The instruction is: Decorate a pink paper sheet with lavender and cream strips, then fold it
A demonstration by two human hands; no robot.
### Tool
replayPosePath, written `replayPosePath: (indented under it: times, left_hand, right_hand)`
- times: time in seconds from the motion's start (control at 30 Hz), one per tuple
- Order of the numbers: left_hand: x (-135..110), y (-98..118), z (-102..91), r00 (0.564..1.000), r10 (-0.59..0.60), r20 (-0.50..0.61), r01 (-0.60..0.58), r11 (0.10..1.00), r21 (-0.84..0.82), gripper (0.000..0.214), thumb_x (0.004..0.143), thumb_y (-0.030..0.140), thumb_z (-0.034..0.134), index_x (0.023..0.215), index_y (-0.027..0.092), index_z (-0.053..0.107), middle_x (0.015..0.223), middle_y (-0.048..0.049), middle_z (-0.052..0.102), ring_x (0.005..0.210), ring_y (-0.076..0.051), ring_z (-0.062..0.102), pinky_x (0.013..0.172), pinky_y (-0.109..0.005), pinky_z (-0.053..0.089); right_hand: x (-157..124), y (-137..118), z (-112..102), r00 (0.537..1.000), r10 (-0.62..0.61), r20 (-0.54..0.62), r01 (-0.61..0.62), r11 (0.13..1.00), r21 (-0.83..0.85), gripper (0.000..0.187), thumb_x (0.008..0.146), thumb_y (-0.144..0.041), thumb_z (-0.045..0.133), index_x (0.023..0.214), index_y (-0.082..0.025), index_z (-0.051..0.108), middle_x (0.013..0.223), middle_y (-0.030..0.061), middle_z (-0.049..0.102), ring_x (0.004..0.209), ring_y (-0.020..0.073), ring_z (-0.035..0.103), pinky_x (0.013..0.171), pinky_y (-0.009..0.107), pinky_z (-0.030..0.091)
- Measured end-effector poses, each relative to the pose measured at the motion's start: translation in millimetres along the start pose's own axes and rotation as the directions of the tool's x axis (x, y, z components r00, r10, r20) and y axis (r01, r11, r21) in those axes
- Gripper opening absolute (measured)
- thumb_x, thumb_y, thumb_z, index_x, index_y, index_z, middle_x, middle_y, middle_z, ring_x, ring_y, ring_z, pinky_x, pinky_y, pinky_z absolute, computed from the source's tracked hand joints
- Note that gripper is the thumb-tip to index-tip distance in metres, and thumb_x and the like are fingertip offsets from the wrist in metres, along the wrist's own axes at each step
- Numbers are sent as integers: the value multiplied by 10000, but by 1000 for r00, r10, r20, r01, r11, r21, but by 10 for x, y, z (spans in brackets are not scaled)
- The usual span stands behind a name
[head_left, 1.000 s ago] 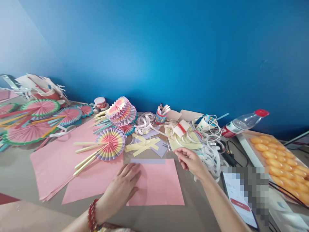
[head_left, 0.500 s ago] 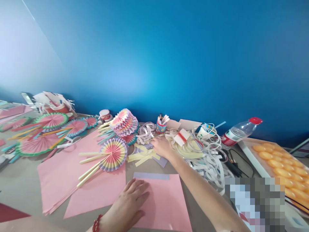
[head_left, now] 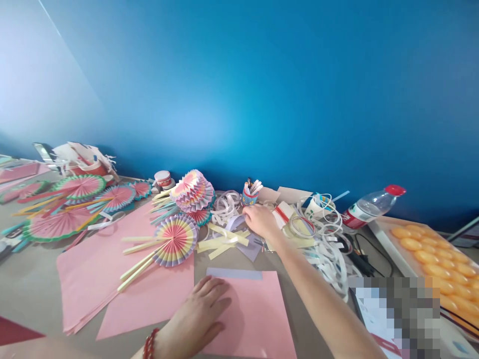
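the pink sheet [head_left: 258,319] lies on the surface [head_left: 30,281], its left side under the left hand [head_left: 202,311], which rests palm down, loosely spread. a lavender strip [head_left: 235,273] runs along the sheet's far edge. the right hand [head_left: 258,219] is beyond both, near a small cup [head_left: 248,199]; whether it pinches anything, i cannot tell.

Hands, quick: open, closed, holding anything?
Left hand: open, palm down on the pink sheet.
Right hand: partly curled by a lavender strip; whether it grips it cannot be told.
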State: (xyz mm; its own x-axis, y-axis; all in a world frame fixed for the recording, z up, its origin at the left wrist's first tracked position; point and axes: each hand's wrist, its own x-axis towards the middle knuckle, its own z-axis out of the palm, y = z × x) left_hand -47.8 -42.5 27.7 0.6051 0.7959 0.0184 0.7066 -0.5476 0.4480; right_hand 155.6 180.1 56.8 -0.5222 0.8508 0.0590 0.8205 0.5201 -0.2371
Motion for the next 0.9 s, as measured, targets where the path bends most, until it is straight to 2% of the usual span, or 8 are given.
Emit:
replayPosePath:
  times: [0.17,0.3,0.4,0.53,0.6,0.67,0.8,0.9]
  left_hand:
    - [-23,-144,-6,990,-45,-135,35,996,-77,362,910,199,533,1267,253,558,1388,-82,534,1272,-268,485,1061,-452,447]
    - [19,-269,-100,935,-158,-317,98,976,-196,290,974,246,470,1250,251,556,1355,-90,548,1249,-242,517,1044,-410,454]
    - [91,-308,-206,892,-230,-390,87,932,-351,288,984,269,470,1263,252,536,1307,-93,567,1212,-230,542,1029,-396,454]
    - [214,-302,-279,870,-380,-314,71,727,-683,391,965,357,520,1329,228,459,1234,-116,586,1057,-210,617,881,-338,525]
    - [272,-302,-276,871,-419,-258,67,620,-782,431,948,390,544,1330,212,456,1242,-126,577,1014,-202,622,803,-299,532]
    - [313,-312,-264,878,-427,-215,67,556,-829,419,929,413,569,1277,189,506,1221,-123,582,914,-173,625,700,-253,512]
    - [313,-335,-254,902,-419,-108,138,515,-846,308,872,424,638,991,141,616,857,-36,618,697,-114,558,600,-210,447]
    - [244,-335,-249,899,-430,-84,181,539,-823,290,858,429,640,854,142,601,755,-9,573,682,-114,531,599,-208,424]
  right_hand:
    - [-196,223,-188,994,81,73,-101,939,329,172,861,-315,532,842,-209,666,799,18,677,740,167,613,643,250,426]
    - [-420,331,-258,983,123,139,-180,811,556,291,871,-457,513,784,-194,600,682,-7,615,643,138,594,596,238,455]
    - [-611,298,-289,971,130,203,-234,710,664,347,849,-530,534,810,-188,577,695,6,628,638,139,609,596,250,491]
    - [-919,89,-305,950,100,295,-297,574,763,375,820,-568,598,816,-193,582,670,-4,610,605,127,590,585,242,491]
    - [-1079,-34,-298,942,69,329,-316,520,794,348,832,-540,612,809,-195,584,667,-12,589,620,124,583,603,235,484]
    - [-1220,-126,-275,937,37,346,-317,506,802,323,852,-515,606,807,-195,584,680,-16,576,621,120,574,612,231,475]
    - [-1413,-194,-178,929,19,371,-327,514,793,309,868,-500,591,806,-198,584,708,-14,568,620,120,569,610,230,466]
    - [-1508,-201,-92,918,43,393,-353,539,765,298,865,-495,593,816,-202,606,701,-13,587,632,127,574,619,232,463]
